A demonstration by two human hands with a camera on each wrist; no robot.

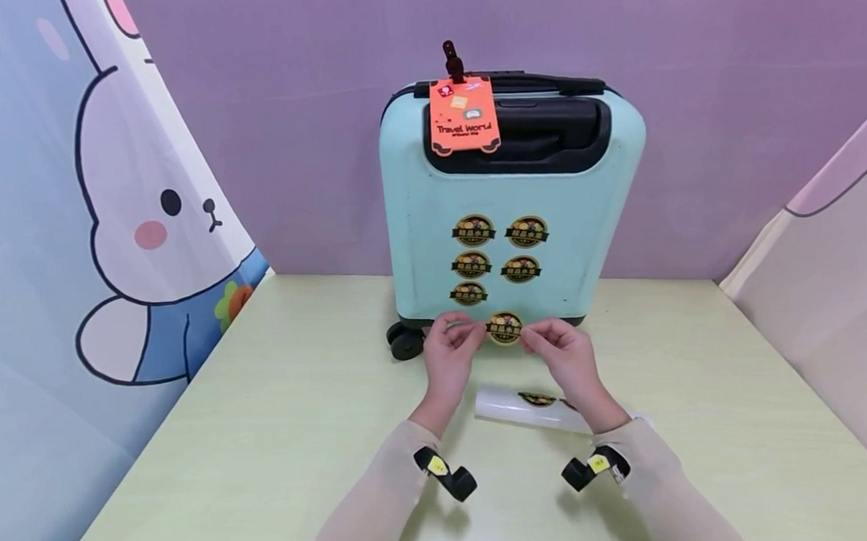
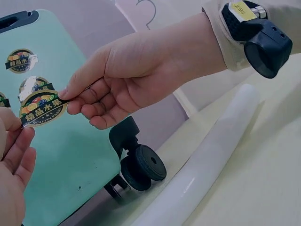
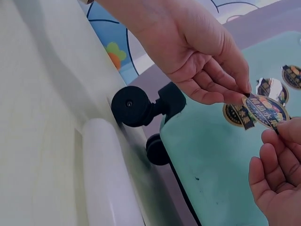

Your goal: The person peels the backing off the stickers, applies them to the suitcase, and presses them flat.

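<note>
Between both hands is a round black-and-gold fruit sticker point(image 1: 505, 329), held in front of the lower face of a light teal suitcase point(image 1: 419, 222). My left hand point(image 1: 451, 358) pinches its left end between thumb and finger. The right hand point(image 1: 569, 360) pinches the opposite end, as the left wrist view shows close up at the sticker point(image 2: 44, 108). Several matching stickers point(image 1: 473, 231) are on the suitcase front in two columns, three on the left and two on the right. In the right wrist view the held sticker point(image 3: 265, 110) overlaps some of them.
A curled white sticker sheet point(image 1: 495, 406) lies on the pale table point(image 1: 231, 477), partly behind the right forearm. The suitcase stands upright on black wheels point(image 1: 405, 342), an orange luggage tag point(image 1: 464, 114) hanging from its top. A purple backdrop point(image 1: 309, 146) and rabbit-print curtain point(image 1: 127, 188) enclose the table.
</note>
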